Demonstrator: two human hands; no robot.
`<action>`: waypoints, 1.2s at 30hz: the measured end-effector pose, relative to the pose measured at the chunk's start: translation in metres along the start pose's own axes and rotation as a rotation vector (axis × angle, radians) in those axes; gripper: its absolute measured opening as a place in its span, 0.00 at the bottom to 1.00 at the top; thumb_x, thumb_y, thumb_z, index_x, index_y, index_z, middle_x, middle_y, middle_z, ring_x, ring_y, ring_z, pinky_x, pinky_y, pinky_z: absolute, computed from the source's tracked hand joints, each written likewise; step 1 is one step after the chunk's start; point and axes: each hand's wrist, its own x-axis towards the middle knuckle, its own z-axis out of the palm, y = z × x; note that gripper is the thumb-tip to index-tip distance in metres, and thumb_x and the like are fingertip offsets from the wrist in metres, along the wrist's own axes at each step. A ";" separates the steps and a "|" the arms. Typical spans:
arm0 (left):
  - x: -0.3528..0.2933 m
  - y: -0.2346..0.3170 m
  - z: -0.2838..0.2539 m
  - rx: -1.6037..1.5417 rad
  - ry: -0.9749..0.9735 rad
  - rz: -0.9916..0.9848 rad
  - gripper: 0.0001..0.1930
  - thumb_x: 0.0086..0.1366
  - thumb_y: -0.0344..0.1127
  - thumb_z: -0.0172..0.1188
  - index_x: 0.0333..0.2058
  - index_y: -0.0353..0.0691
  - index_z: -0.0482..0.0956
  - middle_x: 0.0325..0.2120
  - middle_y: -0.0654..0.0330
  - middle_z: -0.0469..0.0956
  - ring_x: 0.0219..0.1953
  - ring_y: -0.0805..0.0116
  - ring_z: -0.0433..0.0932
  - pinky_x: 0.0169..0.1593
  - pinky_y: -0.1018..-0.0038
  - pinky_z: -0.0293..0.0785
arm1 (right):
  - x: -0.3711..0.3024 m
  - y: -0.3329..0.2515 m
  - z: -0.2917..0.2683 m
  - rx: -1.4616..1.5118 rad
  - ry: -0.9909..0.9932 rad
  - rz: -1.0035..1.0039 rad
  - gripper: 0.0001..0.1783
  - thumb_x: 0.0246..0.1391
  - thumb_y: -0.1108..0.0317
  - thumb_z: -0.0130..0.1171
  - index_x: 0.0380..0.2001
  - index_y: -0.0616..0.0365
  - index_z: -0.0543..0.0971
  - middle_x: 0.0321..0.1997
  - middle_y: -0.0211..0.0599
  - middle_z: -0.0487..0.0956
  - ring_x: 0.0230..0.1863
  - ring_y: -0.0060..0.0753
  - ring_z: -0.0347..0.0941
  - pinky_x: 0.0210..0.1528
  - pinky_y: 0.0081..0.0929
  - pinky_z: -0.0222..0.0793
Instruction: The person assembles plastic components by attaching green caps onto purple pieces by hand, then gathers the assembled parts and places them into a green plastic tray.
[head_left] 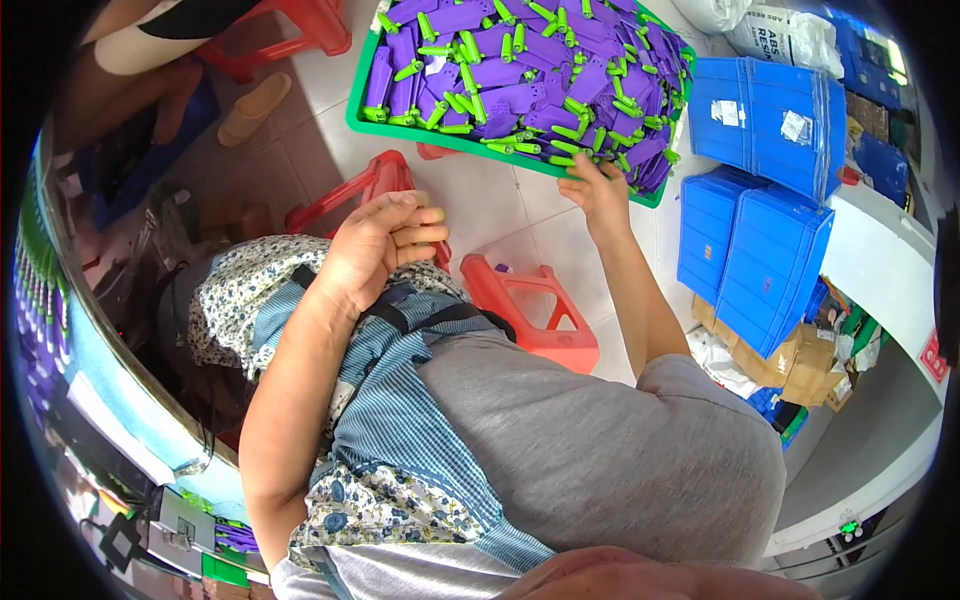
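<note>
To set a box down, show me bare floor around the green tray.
Bare tiles show between the green tray and coral stool, and between the tray and yellow slipper. Crowded: the tray, heaped with purple-and-green parts, and its right, where blue crates stack.

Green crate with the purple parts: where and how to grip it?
I'd take the green crate by its near rim, left of the right hand, coming from the wearer's side, thumb over the lip, fingers outside. That long edge faces the wearer and is unobstructed there. It's heaped with purple parts, so likely keep it level. I can't see any handle.
</note>
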 end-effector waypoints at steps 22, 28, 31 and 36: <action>-0.042 -0.012 -0.009 -0.007 -0.028 0.161 0.17 0.70 0.37 0.50 0.50 0.29 0.71 0.38 0.52 0.80 0.36 0.65 0.81 0.38 0.73 0.79 | 0.071 0.014 -0.089 -0.049 0.026 0.580 0.17 0.62 0.54 0.44 0.22 0.48 0.64 0.13 0.27 0.63 0.09 0.20 0.50 0.12 0.22 0.44; -0.051 -0.017 -0.011 -0.053 0.023 0.210 0.16 0.70 0.37 0.51 0.49 0.29 0.71 0.37 0.51 0.80 0.35 0.66 0.81 0.36 0.74 0.79 | 0.060 0.013 -0.082 -0.240 0.079 0.507 0.24 0.59 0.44 0.47 0.25 0.55 0.69 0.13 0.27 0.64 0.08 0.21 0.54 0.12 0.25 0.46; -0.054 -0.018 -0.013 -0.086 0.018 0.239 0.16 0.70 0.36 0.51 0.48 0.29 0.72 0.37 0.52 0.80 0.34 0.66 0.81 0.37 0.74 0.79 | 0.040 0.006 -0.080 -0.289 0.169 0.460 0.29 0.54 0.40 0.54 0.31 0.60 0.72 0.14 0.30 0.67 0.08 0.22 0.57 0.11 0.24 0.48; -0.073 -0.009 -0.001 -0.078 0.023 0.298 0.15 0.70 0.36 0.50 0.47 0.31 0.73 0.37 0.53 0.80 0.35 0.67 0.80 0.38 0.74 0.78 | 0.033 0.012 -0.052 -0.593 0.171 -0.187 0.24 0.50 0.48 0.66 0.26 0.59 0.72 0.18 0.35 0.72 0.12 0.20 0.63 0.11 0.20 0.56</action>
